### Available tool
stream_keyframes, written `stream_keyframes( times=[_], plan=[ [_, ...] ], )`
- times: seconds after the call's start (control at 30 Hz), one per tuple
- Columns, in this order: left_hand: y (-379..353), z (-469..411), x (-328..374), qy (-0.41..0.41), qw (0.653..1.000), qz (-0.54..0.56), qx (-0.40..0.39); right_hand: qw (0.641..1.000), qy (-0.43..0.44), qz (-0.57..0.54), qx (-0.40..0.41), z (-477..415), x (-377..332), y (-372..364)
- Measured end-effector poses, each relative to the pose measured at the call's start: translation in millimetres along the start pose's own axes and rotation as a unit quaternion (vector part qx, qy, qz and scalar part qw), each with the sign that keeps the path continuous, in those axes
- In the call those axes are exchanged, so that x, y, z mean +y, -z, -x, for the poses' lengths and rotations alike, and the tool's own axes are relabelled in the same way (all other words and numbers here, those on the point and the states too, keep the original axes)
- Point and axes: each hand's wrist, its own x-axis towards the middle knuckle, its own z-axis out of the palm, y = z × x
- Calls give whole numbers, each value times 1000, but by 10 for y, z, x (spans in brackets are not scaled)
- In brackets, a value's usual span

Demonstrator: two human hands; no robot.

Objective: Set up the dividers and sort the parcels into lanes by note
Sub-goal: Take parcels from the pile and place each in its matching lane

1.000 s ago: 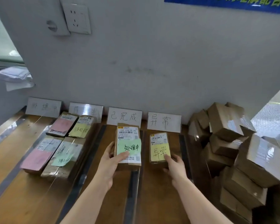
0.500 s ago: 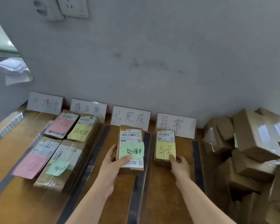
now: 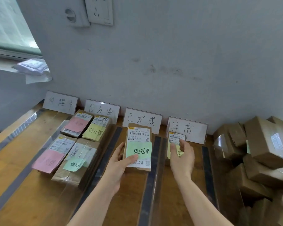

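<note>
Brown cardboard parcel with green handwritten note (image 3: 138, 139): third lane, below the white 己完成 sign card (image 3: 142, 119), gripped at its near-left edge by the left hand (image 3: 119, 162), as a second ago. Small brown parcel with yellow note (image 3: 174, 138): fourth lane, below the 异常 sign card (image 3: 193, 129). The right hand (image 3: 182, 155) has moved from the small parcel's near edge up over the note, fingers loosely curled; whether it grasps cannot be told. A dark divider strip (image 3: 151, 176) lies between the two lanes. Four noted parcels (image 3: 67, 154) lie further left on the wooden surface (image 3: 15, 168).
</note>
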Motion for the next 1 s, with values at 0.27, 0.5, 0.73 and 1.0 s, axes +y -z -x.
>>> stream_keyframes(
  times=[0.27, 0.5, 0.73, 1.0],
  plan=[
    [709, 365, 353, -41, 998, 36, -38, 947, -59, -122, -292, 1003, -930, -453],
    [1679, 677, 650, -72, 996, 33, -48, 921, -65, -171, -343, 1786, -1370, -952],
    [2412, 813, 877, -122, 992, -19, -33, 908, -82, -229, -341, 2204, -1706, -1470],
    [2846, 663, 1116, -140, 990, -20, 17, 908, -48, -213, -358, 2204, -2000, -2008]
  ],
)
